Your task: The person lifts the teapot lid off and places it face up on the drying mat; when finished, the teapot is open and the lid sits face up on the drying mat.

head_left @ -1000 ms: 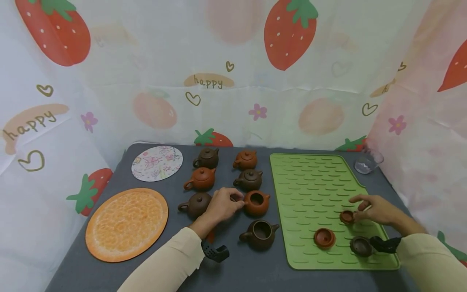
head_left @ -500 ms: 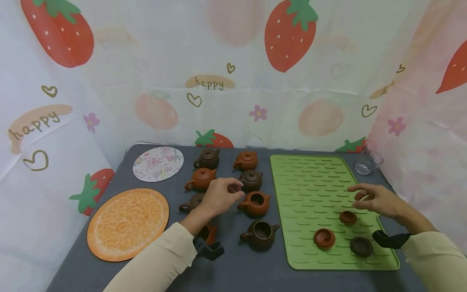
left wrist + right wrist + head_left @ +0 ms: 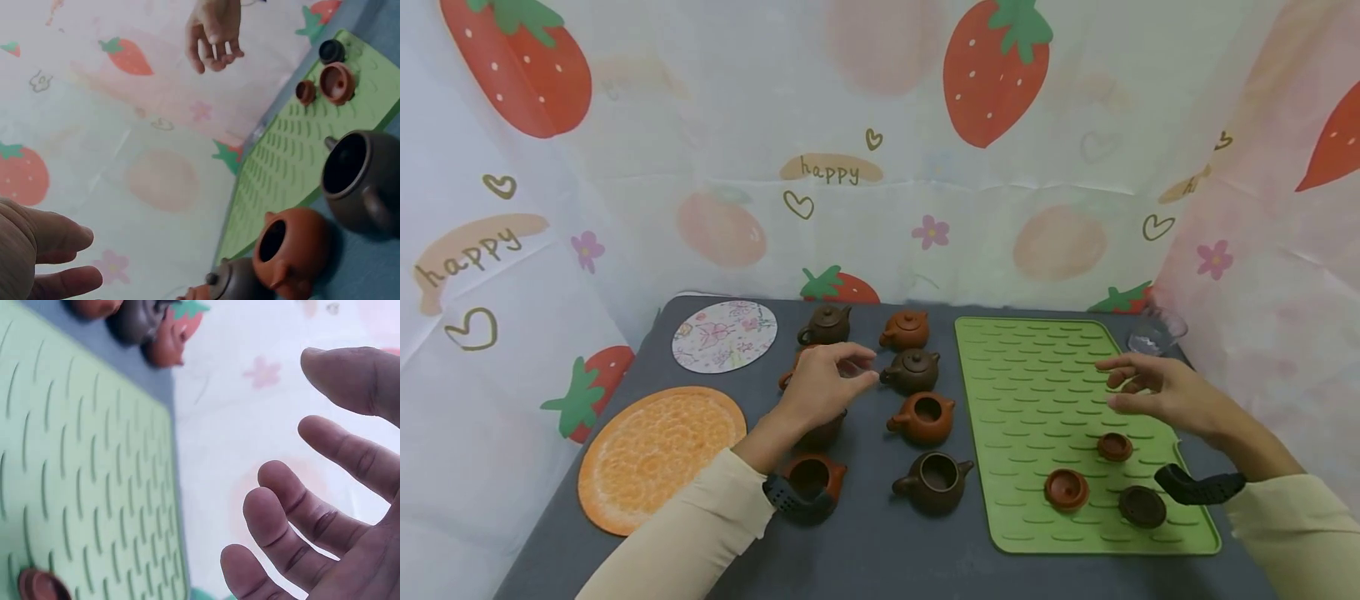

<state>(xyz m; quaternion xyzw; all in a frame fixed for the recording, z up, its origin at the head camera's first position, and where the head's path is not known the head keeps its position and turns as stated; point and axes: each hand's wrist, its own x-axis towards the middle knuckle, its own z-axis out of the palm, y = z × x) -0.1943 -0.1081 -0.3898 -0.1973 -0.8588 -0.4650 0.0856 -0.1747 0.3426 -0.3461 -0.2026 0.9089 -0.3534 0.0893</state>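
My left hand (image 3: 823,383) hovers with relaxed fingers over the left row of teapots, holding nothing. It partly covers an orange teapot and a dark teapot (image 3: 822,437). In the right row, just beyond its fingertips, are a lidded dark teapot (image 3: 913,371) and an uncovered orange teapot (image 3: 927,421). Nearer the front stand an uncovered dark teapot (image 3: 938,483) and another uncovered orange one (image 3: 831,479), partly behind the wrist strap. My right hand (image 3: 1168,396), loosely spread, is raised above the green mat (image 3: 1030,375). Below it lie a small reddish lid (image 3: 1115,447), a larger reddish lid (image 3: 1067,490) and a dark lid (image 3: 1142,507).
At the back stand a dark lidded teapot (image 3: 826,323) and an orange lidded one (image 3: 905,330). To the left lie an orange round mat (image 3: 662,458) and a patterned white round mat (image 3: 724,337). A clear glass jug (image 3: 1153,333) stands at the back right.
My left hand has left the orange teapot's handle and moved up and left. My right hand has let go of the small reddish lid and risen away from it.
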